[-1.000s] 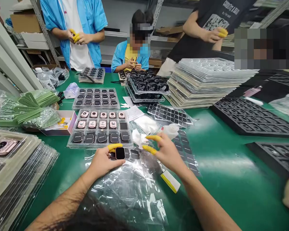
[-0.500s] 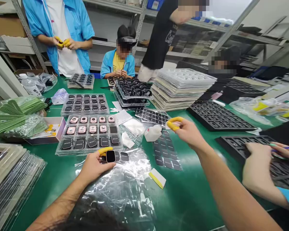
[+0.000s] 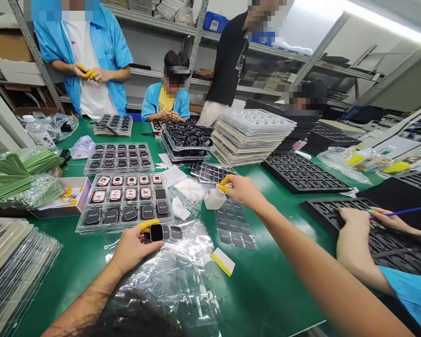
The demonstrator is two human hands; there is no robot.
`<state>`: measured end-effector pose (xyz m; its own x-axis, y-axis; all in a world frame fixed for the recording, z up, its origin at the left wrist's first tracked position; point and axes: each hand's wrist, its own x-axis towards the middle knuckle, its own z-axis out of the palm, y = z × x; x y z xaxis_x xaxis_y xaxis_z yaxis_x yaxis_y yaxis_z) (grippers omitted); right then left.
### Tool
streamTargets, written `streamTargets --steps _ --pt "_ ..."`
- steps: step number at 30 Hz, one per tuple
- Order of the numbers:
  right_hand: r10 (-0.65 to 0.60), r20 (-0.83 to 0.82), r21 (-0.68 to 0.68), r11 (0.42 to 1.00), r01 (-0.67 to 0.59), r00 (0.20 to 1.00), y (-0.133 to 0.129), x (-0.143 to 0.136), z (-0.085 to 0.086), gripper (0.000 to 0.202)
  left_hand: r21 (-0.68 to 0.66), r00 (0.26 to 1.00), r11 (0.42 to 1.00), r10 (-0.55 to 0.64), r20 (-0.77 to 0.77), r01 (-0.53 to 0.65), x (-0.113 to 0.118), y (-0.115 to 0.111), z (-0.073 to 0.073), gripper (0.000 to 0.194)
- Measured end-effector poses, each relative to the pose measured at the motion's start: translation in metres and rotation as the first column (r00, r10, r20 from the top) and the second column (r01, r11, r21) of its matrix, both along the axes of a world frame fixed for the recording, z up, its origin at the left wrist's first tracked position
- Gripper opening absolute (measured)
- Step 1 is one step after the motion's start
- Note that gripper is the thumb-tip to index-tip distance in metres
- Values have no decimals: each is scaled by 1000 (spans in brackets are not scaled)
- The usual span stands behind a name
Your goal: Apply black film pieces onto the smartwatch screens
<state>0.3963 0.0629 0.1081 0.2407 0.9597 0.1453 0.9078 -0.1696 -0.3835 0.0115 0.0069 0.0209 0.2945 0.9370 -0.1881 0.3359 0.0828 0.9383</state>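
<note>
A green table (image 3: 273,267) carries clear plastic sheeting (image 3: 182,281) near its front, a compartmented tray (image 3: 91,228) just beyond, a small white bottle (image 3: 213,201) and a sheet of dark stickers (image 3: 234,228) to the right, a tray stack (image 3: 247,146) farther back, and black trays (image 3: 323,188).

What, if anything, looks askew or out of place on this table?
The middle dark square in the nearest row of the tray beyond the left hand sits twisted, out of line with its row. A crumpled white scrap lies loose beside that tray.

Bright light is cast by a tube light (image 3: 389,23) at upper right; glare is scattered across the clear plastic sheet (image 3: 182,271); the frame's edges are stretched.
</note>
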Motion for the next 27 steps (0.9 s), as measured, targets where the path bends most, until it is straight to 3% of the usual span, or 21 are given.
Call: streamTargets --steps 5,7,9,12,13,15,17,21,25,27 --pt "6 -23 87 996 -4 1000 -9 -9 17 7 31 999 1000 2 44 -4 1 -4 4 62" --pt "116 -156 208 975 -82 981 -22 -34 13 15 45 998 999 10 64 -13 2 -5 3 62" --pt "378 -352 334 905 -263 856 -39 -75 -4 26 59 998 998 14 69 -18 3 -6 2 62" --pt "668 -339 340 744 -576 663 -63 -144 -45 18 78 994 997 -4 112 -5 4 -6 1 62" --pt "698 -319 341 716 -609 642 -67 -161 -58 17 81 992 997 -12 128 2 5 -6 1 61" --pt "680 -276 369 727 -578 679 -70 -180 -79 16 68 990 998 -9 140 0 5 -7 0 60" --pt "656 -241 414 736 -535 715 -68 -180 -90 12 46 991 999 17 134 -24 6 -7 -1 62" --pt "737 -204 447 656 -608 645 -63 -169 -95 11 88 992 996 0 126 -12 6 -7 -3 57" --pt "690 -158 468 682 -562 707 -63 -168 -97 13 71 997 997 17 72 -22 7 -6 -4 59" --pt "721 -141 482 648 -589 679 -64 -168 -99 13 79 998 997 18 54 -23 7 -6 -5 58"
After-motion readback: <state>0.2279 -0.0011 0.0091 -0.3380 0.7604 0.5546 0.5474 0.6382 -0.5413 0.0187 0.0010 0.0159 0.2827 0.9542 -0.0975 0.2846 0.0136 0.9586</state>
